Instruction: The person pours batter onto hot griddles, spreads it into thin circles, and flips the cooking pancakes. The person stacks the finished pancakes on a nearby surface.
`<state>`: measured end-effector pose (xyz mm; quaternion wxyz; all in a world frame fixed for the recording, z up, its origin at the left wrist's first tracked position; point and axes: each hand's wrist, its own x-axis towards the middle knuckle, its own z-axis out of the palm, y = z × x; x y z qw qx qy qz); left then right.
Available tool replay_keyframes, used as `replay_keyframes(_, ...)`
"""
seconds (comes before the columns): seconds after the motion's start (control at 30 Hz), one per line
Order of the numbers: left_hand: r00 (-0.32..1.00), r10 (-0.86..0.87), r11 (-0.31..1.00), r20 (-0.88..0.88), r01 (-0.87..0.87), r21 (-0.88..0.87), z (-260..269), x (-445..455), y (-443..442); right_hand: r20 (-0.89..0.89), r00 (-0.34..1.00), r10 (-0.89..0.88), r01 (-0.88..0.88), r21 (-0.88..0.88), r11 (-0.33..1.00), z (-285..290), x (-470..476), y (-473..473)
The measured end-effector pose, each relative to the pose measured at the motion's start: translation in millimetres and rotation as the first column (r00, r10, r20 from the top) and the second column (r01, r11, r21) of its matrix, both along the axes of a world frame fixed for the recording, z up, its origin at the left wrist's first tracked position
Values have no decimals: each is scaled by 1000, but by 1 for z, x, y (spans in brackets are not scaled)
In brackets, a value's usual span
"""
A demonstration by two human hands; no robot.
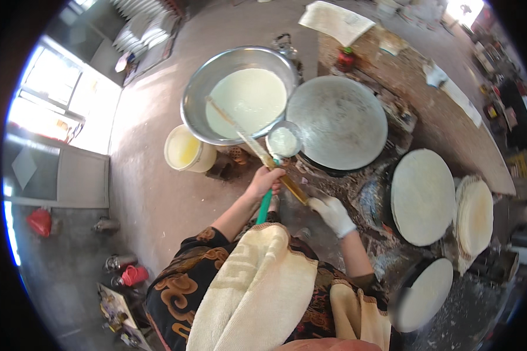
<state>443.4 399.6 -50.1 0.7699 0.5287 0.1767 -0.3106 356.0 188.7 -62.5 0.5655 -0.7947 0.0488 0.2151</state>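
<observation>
My bare left hand (265,183) is closed around a ladle's green handle (265,206) and a long wooden stick (292,188) crossing it. White batter fills the ladle bowl (283,141), held between a large metal basin (193,94) and a round griddle (338,123). The stick's far part, coated pale, reaches over the basin, which contains more batter (246,101). In a white knitted glove, my right hand (332,216) has its fingertips at the stick's near end. The griddle's grey surface carries only faint dark marks.
A white bucket (207,157) with yellowish contents stands left of the basin. Rightward are a griddle with a pale flatbread (423,197), a stack of flatbreads (476,219) and another pale-topped round griddle (426,296). A red jar (345,59) sits behind the nearest griddle.
</observation>
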Motion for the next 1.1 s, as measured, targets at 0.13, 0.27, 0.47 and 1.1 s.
replay_keyframes(0.13, 997, 58, 978, 59, -45, -204, -19, 29, 13, 270, 962, 30, 6, -132, 991, 6, 85, 91)
replay_keyframes(0.27, 981, 76, 868, -179, -153, -472, -43, 88, 61, 438, 895, -81, 139, -102, 985, -16, 154, 115)
replay_keyframes(0.47, 957, 253, 966, -145, -242, 87, -169, 247, 167, 210, 976, 63, 67, -560, 826, -62, 243, 138)
replay_keyframes(1.1, 977, -203, 723, -61, 192, 664, -245, 327, 249, -449, 894, -7, -135, -283, 950, -76, 309, 189)
